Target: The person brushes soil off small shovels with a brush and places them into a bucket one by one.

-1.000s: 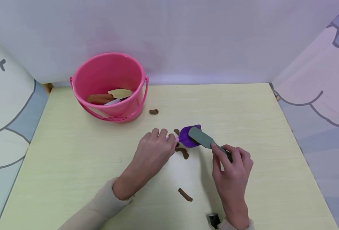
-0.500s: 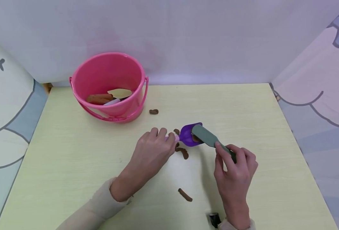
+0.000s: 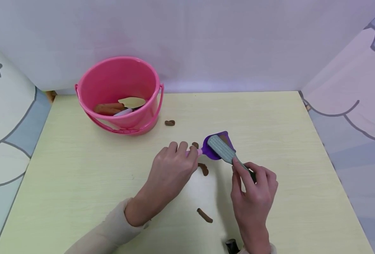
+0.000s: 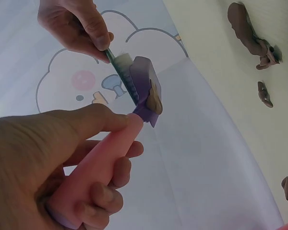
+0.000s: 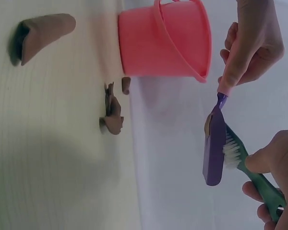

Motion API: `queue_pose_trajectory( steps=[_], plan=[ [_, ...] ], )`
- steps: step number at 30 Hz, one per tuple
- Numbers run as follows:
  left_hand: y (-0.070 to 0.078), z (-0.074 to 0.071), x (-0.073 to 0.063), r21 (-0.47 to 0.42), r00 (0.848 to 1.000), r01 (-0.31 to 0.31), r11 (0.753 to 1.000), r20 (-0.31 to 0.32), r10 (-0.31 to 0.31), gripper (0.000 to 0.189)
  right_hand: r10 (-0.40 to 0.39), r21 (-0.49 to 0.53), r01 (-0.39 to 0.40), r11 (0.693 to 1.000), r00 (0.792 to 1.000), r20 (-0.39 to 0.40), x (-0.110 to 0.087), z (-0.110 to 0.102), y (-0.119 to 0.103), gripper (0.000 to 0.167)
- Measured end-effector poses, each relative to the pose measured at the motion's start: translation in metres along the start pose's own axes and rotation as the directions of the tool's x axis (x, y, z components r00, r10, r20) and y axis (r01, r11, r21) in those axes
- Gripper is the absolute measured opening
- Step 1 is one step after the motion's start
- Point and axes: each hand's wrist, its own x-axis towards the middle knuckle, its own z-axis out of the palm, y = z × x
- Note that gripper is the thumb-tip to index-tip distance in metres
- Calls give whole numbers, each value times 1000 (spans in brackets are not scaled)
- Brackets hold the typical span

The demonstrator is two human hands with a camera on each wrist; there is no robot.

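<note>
My left hand grips the pink handle of a small purple toy shovel, held above the table. My right hand holds a green brush by its handle, thumb along it. In the right wrist view, its white bristles meet the shovel blade's upper face. A brown clay-like lump clings to the blade's underside in the left wrist view. Brown also shows on the upper face past the brush head. Beneath the hands, a curved brown piece lies on the table.
A pink bucket stands at the back left, with orange-brown, cream and pale pieces inside. More brown bits lie on the table, one by the bucket and a straight one nearer the front. A dark object sits by the right wrist.
The shovel has shifted a little right and away, and its blade has turned. The brush moved right, then back left across the blade. Its head is tilted differently, showing a textured surface.
</note>
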Motion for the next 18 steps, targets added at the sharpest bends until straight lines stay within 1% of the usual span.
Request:
queue_pose_trajectory(
  steps=[4, 7, 11, 13, 18],
  plan=[
    [2, 0, 0, 14, 1000, 19, 1000, 4, -19, 14, 18, -27, -17, 999, 999, 39, 1, -1, -4, 29],
    [3, 0, -1, 16, 999, 35, 999, 19, -35, 13, 30, -46, -27, 999, 998, 55, 2, -1, -6, 30],
    [5, 1, -2, 11, 998, 52, 999, 45, -52, 13, 38, -57, -35, 998, 998, 46, 3, 0, -7, 31],
    [6, 2, -2, 8, 997, 61, 998, 48, -61, 13, 41, -62, -38, 997, 998, 39, 3, 0, -7, 32],
    [8, 5, -3, 9, 997, 77, 997, 25, -77, 14, 52, -75, -51, 996, 998, 17, 4, 2, -6, 31]
  ],
)
